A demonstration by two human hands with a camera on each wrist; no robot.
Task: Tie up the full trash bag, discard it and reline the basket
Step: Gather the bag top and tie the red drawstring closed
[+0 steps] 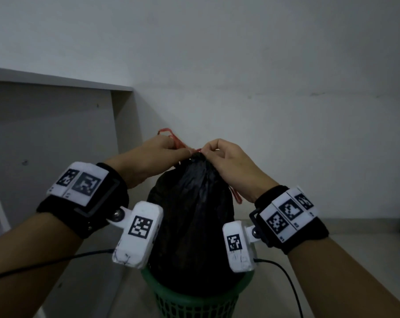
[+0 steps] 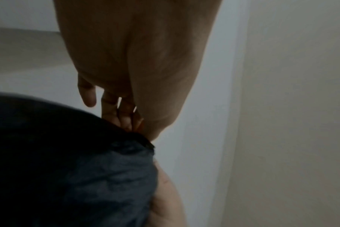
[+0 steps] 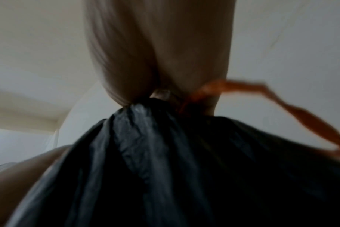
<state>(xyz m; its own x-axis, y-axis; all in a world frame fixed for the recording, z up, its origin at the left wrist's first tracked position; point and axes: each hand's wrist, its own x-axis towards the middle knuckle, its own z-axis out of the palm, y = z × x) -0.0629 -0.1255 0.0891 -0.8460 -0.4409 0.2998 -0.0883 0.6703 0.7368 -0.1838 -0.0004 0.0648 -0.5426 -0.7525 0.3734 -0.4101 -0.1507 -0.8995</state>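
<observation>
My left hand [image 1: 148, 154] and right hand [image 1: 228, 164] each pinched the red drawstring [image 1: 178, 143] at the gathered neck of the black trash bag [image 1: 192, 226], which sat in the green basket [image 1: 194, 301]. The right wrist view alone showed a loose, blurred loop, apparently trailing rightward.

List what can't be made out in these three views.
- Knot at the bag neck: head view, covered by left hand and right hand.
- Bag contents: hidden by black plastic.
- Basket bottom: cut off by the head view's lower edge.
- Drawstring: smeared by motion blur in the right wrist view.
</observation>
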